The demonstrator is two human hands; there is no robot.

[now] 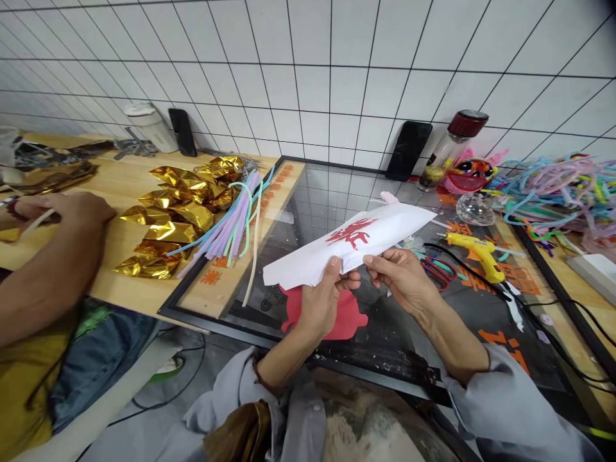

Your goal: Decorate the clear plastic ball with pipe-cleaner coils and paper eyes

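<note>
A folded white paper sheet [346, 247] with a red printed pattern is held up over the dark glass table [327, 192]. My left hand [325, 298] pinches its lower edge with thumb and fingers. My right hand [402, 276] grips the same edge just to the right, fingers closed on the paper. A red paper cut-out [349, 317] lies on the glass under my left hand. Grey sleeves cover both forearms.
Gold foil pieces [178, 212] and pastel pipe cleaners [231, 224] lie on the wooden table at left, by another person's hand [62, 208]. A yellow glue gun [474, 247], red scissors [440, 269], a jar [452, 144], two black phones and a heap of coloured pipe cleaners [558, 186] are at right.
</note>
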